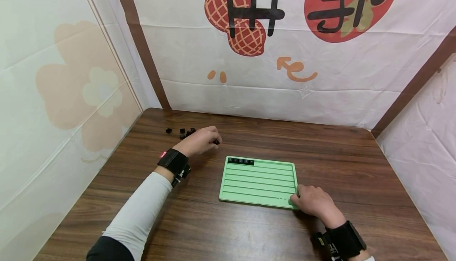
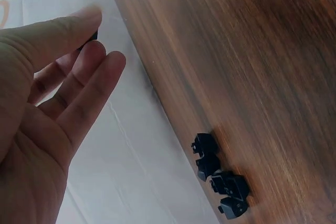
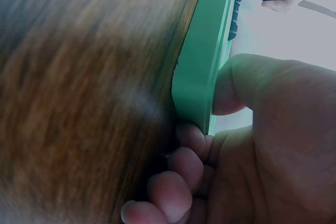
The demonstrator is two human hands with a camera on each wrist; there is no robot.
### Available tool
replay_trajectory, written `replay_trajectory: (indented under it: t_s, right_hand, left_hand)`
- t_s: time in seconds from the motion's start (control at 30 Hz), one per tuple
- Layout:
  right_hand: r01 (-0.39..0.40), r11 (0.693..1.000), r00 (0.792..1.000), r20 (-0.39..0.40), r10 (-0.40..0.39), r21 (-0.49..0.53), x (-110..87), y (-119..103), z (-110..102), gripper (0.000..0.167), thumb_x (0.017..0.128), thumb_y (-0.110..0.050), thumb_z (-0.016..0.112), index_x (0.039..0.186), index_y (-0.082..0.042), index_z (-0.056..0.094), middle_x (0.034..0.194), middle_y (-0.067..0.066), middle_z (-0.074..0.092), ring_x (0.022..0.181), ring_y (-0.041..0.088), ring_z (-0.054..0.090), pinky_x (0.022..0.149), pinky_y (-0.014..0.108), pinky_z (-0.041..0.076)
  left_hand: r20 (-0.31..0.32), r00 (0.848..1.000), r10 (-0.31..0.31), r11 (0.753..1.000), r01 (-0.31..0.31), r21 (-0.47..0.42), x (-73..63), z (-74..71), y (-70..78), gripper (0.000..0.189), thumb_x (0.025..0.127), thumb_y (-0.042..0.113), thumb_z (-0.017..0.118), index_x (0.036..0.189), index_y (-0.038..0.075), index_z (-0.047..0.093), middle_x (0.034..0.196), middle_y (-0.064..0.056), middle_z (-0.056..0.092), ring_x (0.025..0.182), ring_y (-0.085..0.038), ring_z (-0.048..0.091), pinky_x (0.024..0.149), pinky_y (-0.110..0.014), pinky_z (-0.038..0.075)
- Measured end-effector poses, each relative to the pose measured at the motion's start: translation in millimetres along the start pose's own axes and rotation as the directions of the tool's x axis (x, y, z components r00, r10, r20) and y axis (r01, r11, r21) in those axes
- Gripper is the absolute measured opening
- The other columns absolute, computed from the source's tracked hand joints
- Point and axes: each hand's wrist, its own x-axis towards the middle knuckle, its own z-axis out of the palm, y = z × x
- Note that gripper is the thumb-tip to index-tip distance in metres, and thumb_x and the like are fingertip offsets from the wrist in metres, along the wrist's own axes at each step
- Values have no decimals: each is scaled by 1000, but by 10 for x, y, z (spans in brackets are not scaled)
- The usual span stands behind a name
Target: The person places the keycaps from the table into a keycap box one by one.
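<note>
My left hand [image 1: 200,140] pinches a small black keycap [image 2: 90,39] between thumb and fingertips, above the table to the upper left of the green tray [image 1: 256,183]. The held keycap also shows in the right wrist view, far off. The tray is shallow and ridged into rows, and several black keycaps [image 1: 240,161] sit side by side at the left end of its top row. At the tray's near right corner my right hand [image 1: 316,201] grips the rim, thumb over the edge and the other fingers curled low against its outer side.
Several loose black keycaps [image 2: 223,179] lie in a cluster behind my left wrist, near the far left edge of the wooden table [image 1: 338,162]. One keycap [image 1: 169,130] lies apart to their left. Printed white cloth walls [image 1: 228,98] stand around the table's back and sides.
</note>
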Motion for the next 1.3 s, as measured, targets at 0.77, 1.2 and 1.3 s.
replay_trajectory:
  t_s: [0.77,1.2,1.3]
  right_hand:
    - [-15,1000,1000,16,15,-6,4,-18,-21,21,96,-27,51,83,-10,53,69,4,41,61,19,38,61,34,28]
    - [-31,999,999,10,31,-26,18,-22,-31,20,95,-28,52,85,-10,54,71,5,47,65,21,45,61,35,31]
    - [-30,999,999,14,30,-23,6,-13,-32,21,96,-28,52,84,-10,54,71,6,46,65,21,44,62,36,30]
  left_hand:
    - [67,996,55,998,-56,7,194,95,354,25,99,9,65,123,9,72,117,-2,59,92,-11,60,77,-27,52]
    - [113,985,132,991,-131,-17,410,262,630,19,100,8,63,116,10,74,110,-1,62,85,-10,56,74,-27,50]
    - [117,979,165,986,-164,-20,463,317,690,17,99,7,64,112,10,74,107,-1,63,84,-11,56,74,-27,49]
